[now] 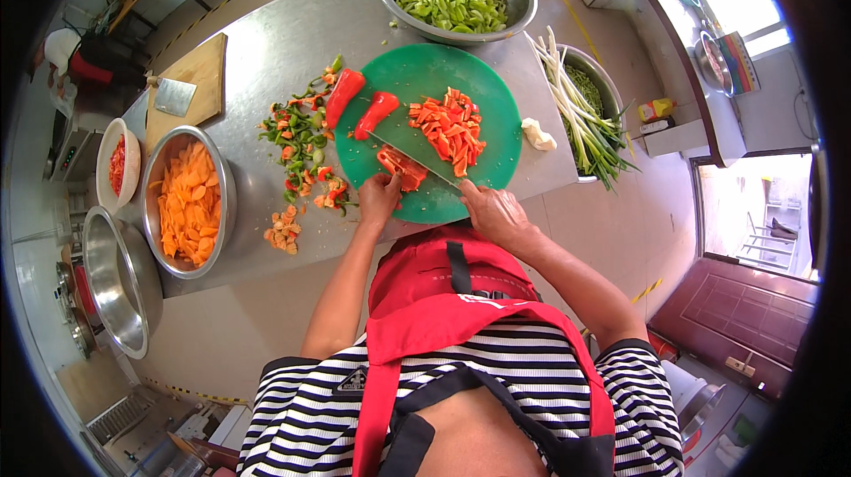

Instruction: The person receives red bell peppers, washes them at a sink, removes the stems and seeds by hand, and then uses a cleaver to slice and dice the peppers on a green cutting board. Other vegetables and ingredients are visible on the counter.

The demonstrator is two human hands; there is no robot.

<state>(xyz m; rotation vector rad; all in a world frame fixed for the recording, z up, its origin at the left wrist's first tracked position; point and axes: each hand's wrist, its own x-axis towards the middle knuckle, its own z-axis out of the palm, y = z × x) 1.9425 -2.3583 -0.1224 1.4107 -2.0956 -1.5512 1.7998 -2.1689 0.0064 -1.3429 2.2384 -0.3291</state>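
My right hand grips a kitchen knife, its thin blade pointing up and left across a round green cutting board. With the fingers of my left hand I hold an opened red pepper at the board's near edge, close beside the blade. Right of the blade lies a heap of chopped red pepper. Two larger pieces rest at the upper left: a red pepper half on the board and another red pepper piece across its rim. The knife handle is hidden in my hand.
Left of the board are pepper stems and cores. A steel bowl of sliced carrots stands farther left, near a wooden board with a cleaver. A steel bowl of green slices stands behind; spring onions lie right. Another person bends over, far left.
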